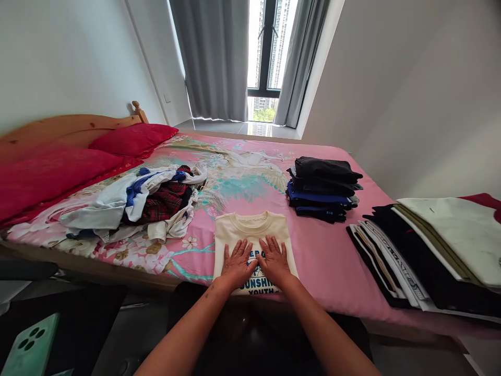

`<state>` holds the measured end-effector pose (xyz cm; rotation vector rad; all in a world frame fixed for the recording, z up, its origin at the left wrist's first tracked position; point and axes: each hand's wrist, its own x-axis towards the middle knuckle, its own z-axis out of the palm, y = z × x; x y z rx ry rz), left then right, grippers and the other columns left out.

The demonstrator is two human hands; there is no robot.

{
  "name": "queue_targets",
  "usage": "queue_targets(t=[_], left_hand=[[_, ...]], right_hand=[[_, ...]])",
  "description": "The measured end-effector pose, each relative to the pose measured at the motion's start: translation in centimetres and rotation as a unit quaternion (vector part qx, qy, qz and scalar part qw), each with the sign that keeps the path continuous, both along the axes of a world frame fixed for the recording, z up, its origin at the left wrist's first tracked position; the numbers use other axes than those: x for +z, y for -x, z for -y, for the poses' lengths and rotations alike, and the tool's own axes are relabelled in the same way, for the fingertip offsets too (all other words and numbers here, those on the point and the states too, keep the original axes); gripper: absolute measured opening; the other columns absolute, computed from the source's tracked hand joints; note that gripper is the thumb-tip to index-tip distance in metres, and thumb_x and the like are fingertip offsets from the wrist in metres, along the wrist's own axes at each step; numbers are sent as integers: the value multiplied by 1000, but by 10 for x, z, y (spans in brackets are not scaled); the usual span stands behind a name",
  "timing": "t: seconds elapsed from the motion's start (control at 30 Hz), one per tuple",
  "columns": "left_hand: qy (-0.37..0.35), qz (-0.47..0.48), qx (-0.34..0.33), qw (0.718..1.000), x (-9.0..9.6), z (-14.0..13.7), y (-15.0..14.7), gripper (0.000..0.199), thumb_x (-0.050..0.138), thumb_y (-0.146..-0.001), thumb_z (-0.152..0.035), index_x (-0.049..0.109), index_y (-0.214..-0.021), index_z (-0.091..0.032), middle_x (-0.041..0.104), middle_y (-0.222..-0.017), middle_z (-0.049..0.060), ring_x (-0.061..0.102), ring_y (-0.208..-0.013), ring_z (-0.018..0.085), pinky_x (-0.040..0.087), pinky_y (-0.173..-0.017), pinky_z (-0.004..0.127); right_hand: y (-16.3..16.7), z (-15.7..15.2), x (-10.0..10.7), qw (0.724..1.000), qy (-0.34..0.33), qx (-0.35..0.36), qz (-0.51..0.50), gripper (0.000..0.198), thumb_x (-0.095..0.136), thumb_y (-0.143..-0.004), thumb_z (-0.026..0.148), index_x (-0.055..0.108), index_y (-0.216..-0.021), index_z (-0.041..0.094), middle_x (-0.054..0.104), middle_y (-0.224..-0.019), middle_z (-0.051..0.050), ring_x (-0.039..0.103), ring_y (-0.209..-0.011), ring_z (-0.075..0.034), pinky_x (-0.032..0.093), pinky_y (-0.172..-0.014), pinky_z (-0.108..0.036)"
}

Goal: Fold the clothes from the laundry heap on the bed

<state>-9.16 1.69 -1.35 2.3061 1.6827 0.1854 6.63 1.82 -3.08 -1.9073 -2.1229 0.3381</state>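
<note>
A cream T-shirt (252, 225) with blue and black lettering lies folded into a rectangle at the near edge of the bed, its collar facing away from me. My left hand (238, 263) rests flat on its left half, fingers spread. On the right half my right hand (274, 261) lies flat too, also with fingers apart. The two thumbs nearly meet over the printed picture, which they partly cover. Neither hand grips the cloth.
A loose heap of clothes (105, 201) lies to the left. Folded dark clothes (323, 183) are stacked at the right, with a larger folded pile (442, 245) beyond. Red pillows (58, 175) lie by the headboard (74, 125). A green phone (33, 342) is at lower left.
</note>
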Motion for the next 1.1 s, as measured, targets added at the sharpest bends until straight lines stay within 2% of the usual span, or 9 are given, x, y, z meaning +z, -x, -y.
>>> queue_targets(t=[0.13, 0.2, 0.3, 0.43, 0.63, 0.83, 0.9, 1.0, 1.1], left_hand=[[-56, 57, 104, 991, 0, 4, 25, 65, 51, -83, -50, 39, -140, -21, 22, -154, 10, 13, -142, 30, 4, -113, 55], [-64, 124, 188, 972, -2, 5, 48, 65, 57, -81, -42, 41, -139, -16, 30, -150, 15, 23, -139, 30, 18, -112, 50], [30, 287, 247, 925, -1, -1, 79, 59, 61, -78, -36, 48, -130, -11, 53, -131, 18, 49, -122, 30, 38, -103, 43], [219, 485, 225, 816, 8, -14, 92, 50, 70, -72, -41, 59, -111, -12, 67, -110, 17, 66, -93, 29, 53, -78, 37], [338, 535, 244, 735, 26, -22, 71, 52, 80, -62, -33, 60, -105, -10, 72, -90, 18, 70, -70, 31, 57, -61, 40], [436, 552, 273, 657, 36, -24, 65, 60, 77, -65, -31, 54, -117, -13, 73, -81, 14, 69, -74, 37, 57, -67, 49], [462, 540, 269, 650, 37, -25, 70, 60, 74, -68, -31, 51, -122, -19, 74, -77, 9, 70, -72, 35, 56, -68, 51], [467, 509, 261, 675, 40, -28, 76, 58, 72, -70, -31, 50, -123, -22, 73, -74, 5, 70, -64, 32, 56, -66, 52], [452, 491, 249, 701, 51, -29, 80, 65, 77, -63, -29, 52, -122, -14, 73, -77, 12, 69, -61, 34, 56, -61, 49]], right_hand=[[-26, 11, -11, 981, -108, -125, -105, 61, 45, -84, 43, 40, -137, 13, 29, -149, -12, 16, -140, -26, 12, -113, -45], [-49, 19, -21, 955, -110, -183, -206, 67, 47, -80, 47, 40, -136, 10, 38, -143, -16, 29, -135, -28, 24, -111, -44], [-81, 26, -33, 900, -30, -223, -374, 73, 53, -75, 51, 40, -135, 11, 48, -135, -17, 50, -120, -26, 41, -100, -37], [-99, 13, -26, 840, 90, -217, -488, 66, 65, -68, 43, 50, -125, 13, 59, -123, -15, 57, -112, -26, 48, -92, -35], [-88, -13, 12, 775, 207, -169, -573, 34, 68, -67, 31, 64, -94, 11, 70, -93, -14, 67, -78, -25, 54, -69, -37], [-82, -16, 19, 704, 223, -167, -654, 39, 66, -62, 17, 62, -100, 11, 71, -87, -10, 67, -72, -23, 54, -68, -37], [-81, -7, 16, 669, 244, -151, -685, 42, 63, -62, 18, 62, -104, 13, 71, -89, -10, 68, -76, -24, 54, -70, -40], [-73, 14, 13, 591, 315, -105, -735, 47, 62, -61, 21, 60, -107, 14, 70, -92, -10, 67, -82, -28, 53, -75, -46], [-57, 40, 12, 573, 300, -91, -757, 52, 67, -58, 18, 60, -109, 12, 70, -98, -11, 66, -91, -28, 50, -84, -45]])
